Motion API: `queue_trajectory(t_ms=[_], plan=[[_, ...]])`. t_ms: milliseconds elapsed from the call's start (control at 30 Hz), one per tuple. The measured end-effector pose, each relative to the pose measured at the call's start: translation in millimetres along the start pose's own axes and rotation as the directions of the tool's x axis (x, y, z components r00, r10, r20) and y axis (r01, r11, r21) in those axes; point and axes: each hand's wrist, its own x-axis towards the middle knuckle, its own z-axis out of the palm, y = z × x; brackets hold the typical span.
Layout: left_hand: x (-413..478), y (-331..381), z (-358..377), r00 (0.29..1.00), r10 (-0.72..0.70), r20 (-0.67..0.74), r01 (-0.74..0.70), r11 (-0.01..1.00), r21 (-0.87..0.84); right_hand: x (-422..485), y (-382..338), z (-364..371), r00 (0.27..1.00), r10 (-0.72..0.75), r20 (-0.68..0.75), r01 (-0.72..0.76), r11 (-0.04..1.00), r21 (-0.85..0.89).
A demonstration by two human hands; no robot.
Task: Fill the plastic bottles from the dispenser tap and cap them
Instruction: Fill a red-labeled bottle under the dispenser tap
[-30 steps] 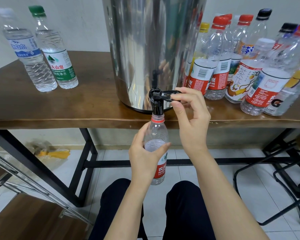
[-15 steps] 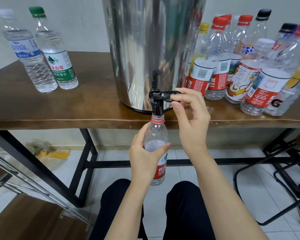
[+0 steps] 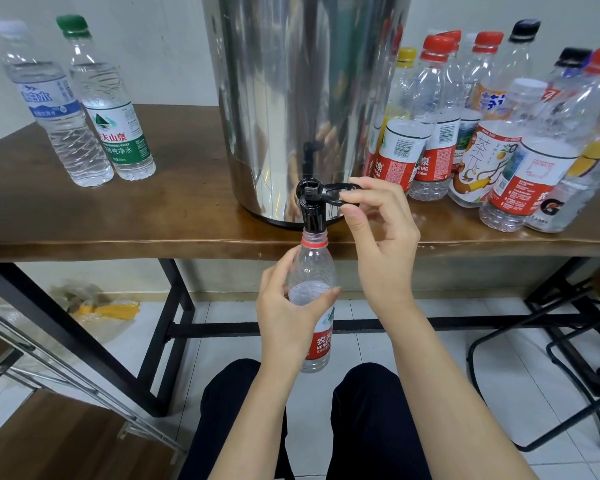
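Hardly anything has moved since the earlier frame: both hands keep their places and the bottle stays under the tap. At the left back corner of the table (image 3: 84, 209) two capped bottles stand upright, touching side by side, a white-capped bottle (image 3: 54, 109) and a green-capped bottle (image 3: 113, 109). At the middle of the table, near its front edge, stands the steel dispenser (image 3: 291, 98), its black tap (image 3: 311, 206) jutting out over that edge. Straight below the tap, in front of the table's edge, the open bottle (image 3: 312, 268) is upright, its uncapped mouth right up against the spout and a red ring round its neck; water shows inside, just above the red label. The left hand (image 3: 284, 313) grips this bottle round its middle, thumb across the front. The right hand (image 3: 385, 244) pinches the tap's lever (image 3: 336, 194), which points to the right, between thumb and fingers. Along the right end of the table a crowd of bottles (image 3: 482, 150) stands packed together, with red, yellow, black and white caps.
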Motion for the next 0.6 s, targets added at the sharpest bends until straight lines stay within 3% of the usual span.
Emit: queue_trajectory(t_ms=[600], plan=[[0.8,-1.3,0.6,1.0,0.008,-0.007,-0.008,1.0,-0.025,-0.2,0.8,-0.2,1.0,-0.002,-0.001,0.002,1.0,0.006]])
